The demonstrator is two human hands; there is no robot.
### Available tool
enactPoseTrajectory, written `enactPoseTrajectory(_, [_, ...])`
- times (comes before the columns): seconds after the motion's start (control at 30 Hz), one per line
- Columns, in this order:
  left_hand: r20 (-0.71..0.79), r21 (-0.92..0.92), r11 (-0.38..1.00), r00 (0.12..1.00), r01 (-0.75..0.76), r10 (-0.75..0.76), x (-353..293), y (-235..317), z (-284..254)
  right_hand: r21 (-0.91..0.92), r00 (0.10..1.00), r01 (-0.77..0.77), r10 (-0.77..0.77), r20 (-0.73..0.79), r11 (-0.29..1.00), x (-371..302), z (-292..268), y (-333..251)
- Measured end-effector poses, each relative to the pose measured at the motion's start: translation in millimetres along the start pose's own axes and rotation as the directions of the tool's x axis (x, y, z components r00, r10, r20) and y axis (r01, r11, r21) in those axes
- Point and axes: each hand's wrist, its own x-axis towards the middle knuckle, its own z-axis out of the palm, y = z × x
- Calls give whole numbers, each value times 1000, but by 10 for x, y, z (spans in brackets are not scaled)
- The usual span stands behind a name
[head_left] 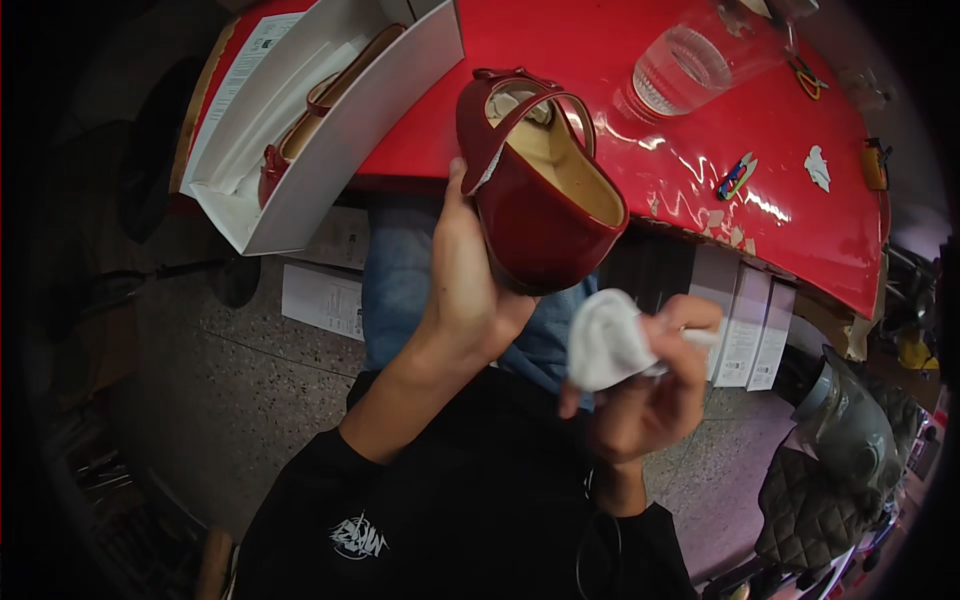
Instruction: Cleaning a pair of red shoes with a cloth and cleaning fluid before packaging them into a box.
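A dark red strapped shoe (540,225) with a tan lining is held up in front of me, its heel end toward me and crumpled paper visible in the toe. My left hand (470,270) grips it from the left side and below. Lower and to the right, my right hand (660,380) pinches a white cloth (607,340), slightly blurred and apart from the shoe. On the left, an open white shoebox (355,120) holds another dark red shoe (290,150), partly hidden by the box wall.
The red table (590,40) carries a clear water container (680,70), a small pair of snips (738,178), a white scrap (818,168) and yellow-handled scissors (808,78). White boxes (745,325) stand under its edge. A grey-green helmet-like object (850,425) sits at right.
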Motion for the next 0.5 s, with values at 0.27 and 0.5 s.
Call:
enactPoseTrajectory(0.27, [-206, 494, 847, 920, -197, 335, 74, -183, 179, -133, 965, -51, 14, -263, 990, 166, 153, 139])
enactPoseTrajectory(0.5, [-178, 495, 848, 934, -188, 311, 96, -245, 242, -152, 991, -38, 17, -135, 988, -38, -26, 6])
